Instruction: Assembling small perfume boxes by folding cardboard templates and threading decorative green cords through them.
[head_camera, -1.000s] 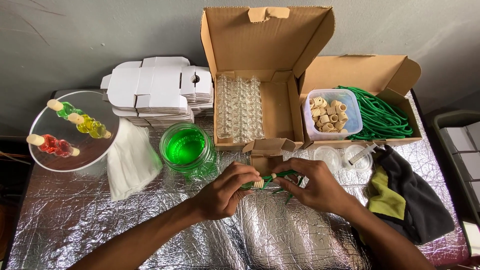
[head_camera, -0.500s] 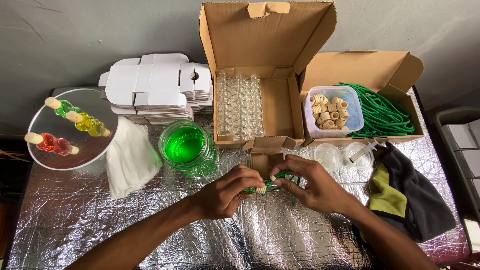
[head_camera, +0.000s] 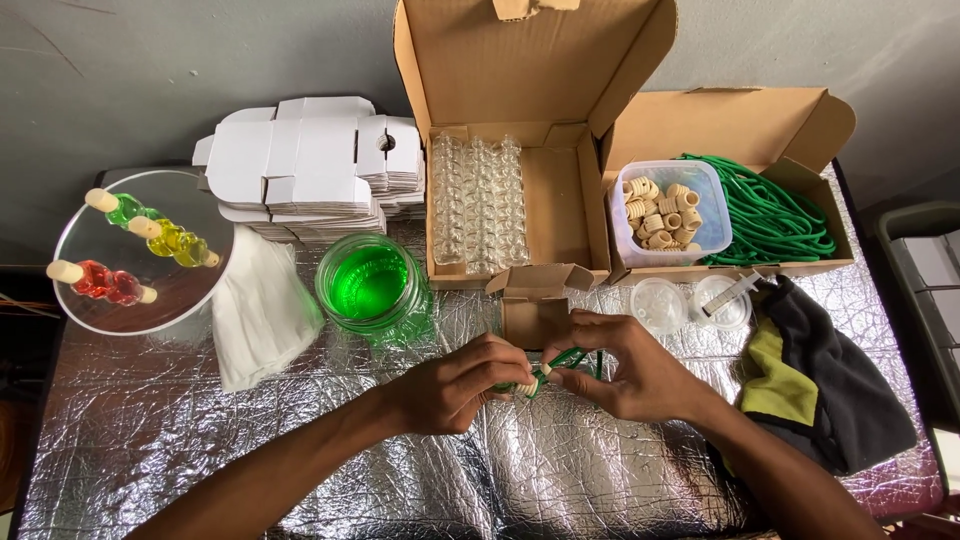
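— Where both hands meet over the foil-covered table (head_camera: 300, 460): left hand (head_camera: 455, 385) pinched shut on a small cork-stoppered bottle (head_camera: 527, 381), right hand (head_camera: 630, 365) closed on a green cord (head_camera: 570, 358) looped at the bottle's neck.

— Touching each other?

— Fingertips nearly together, bottle and cord between them, held just above the foil, in front of a small open cardboard box (head_camera: 535, 300).

— And around them?

— Just left of the hands, a glass jar of green liquid (head_camera: 368, 285). Beside that, a white cloth (head_camera: 258, 305), partly under a round glass plate (head_camera: 200, 290) bearing little bottles filled green, yellow and red (head_camera: 150, 232).

— Further back?

— Stacked flat white boxes (head_camera: 310, 165) against the wall. Next to them a big open carton (head_camera: 560, 210) with rows of empty clear bottles (head_camera: 478, 200). To its right another carton (head_camera: 740, 125) holding a plastic tub of corks (head_camera: 665, 215) and a heap of green cord (head_camera: 775, 215).

— Near the right hand?

— Two small clear cups (head_camera: 660, 305), and a dark cloth with a yellow-green patch (head_camera: 820, 390) at the table's right edge.
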